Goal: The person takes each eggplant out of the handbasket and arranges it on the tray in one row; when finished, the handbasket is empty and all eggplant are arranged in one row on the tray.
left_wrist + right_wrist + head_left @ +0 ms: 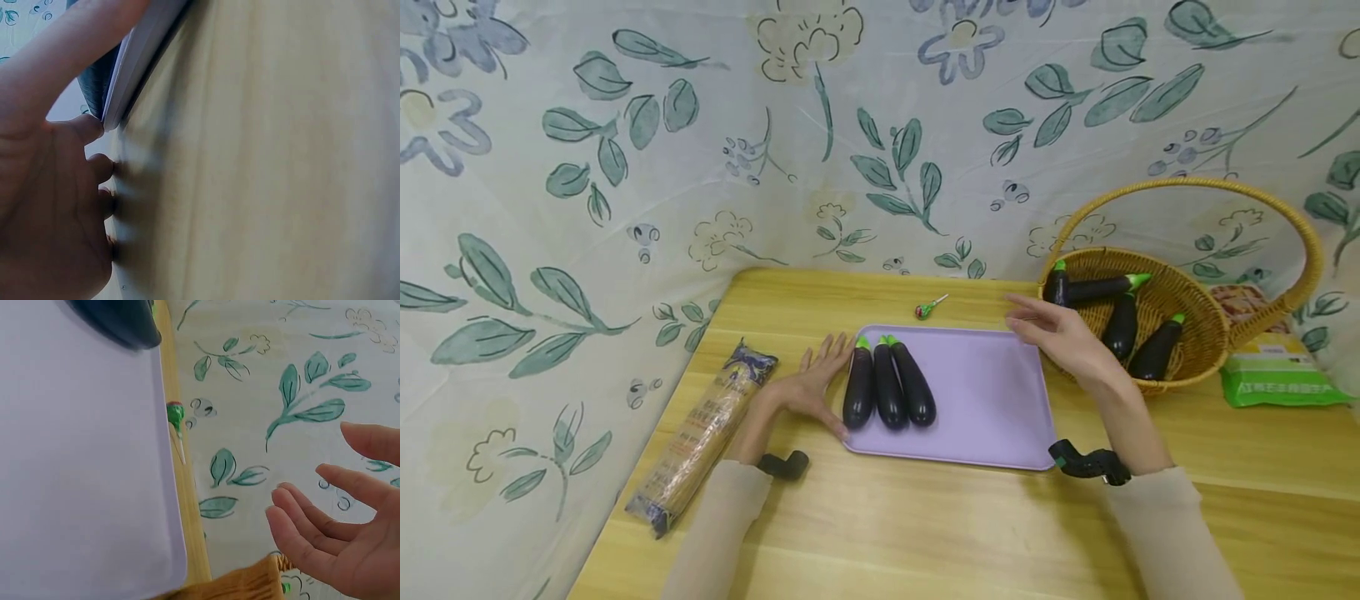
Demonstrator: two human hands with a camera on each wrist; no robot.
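A pale cloth [700, 158] printed with leaves and flowers hangs behind and to the left of a wood-grain worktop [910, 525]. At the far right stands a wicker basket [1204, 333] with a tall arched handle, containing four eggplants [1122, 327]. A lilac tray [988, 392] lies flat at the centre. A clear, elongated noodle packet [703, 437] lies obliquely at left; a green-ended bag [1277, 371] lies behind and right of the basket. The left hand [807, 390], fingers straight and widely spread, touches the tray's left edge. The right hand [1071, 340], fingers loosely extended and grasping nothing, hovers near the tray's far right corner and the basket. Three dark eggplants [890, 396] lie side by side on the tray's left part, green caps away from the person. A lollipop [927, 310] lies beyond the far edge.
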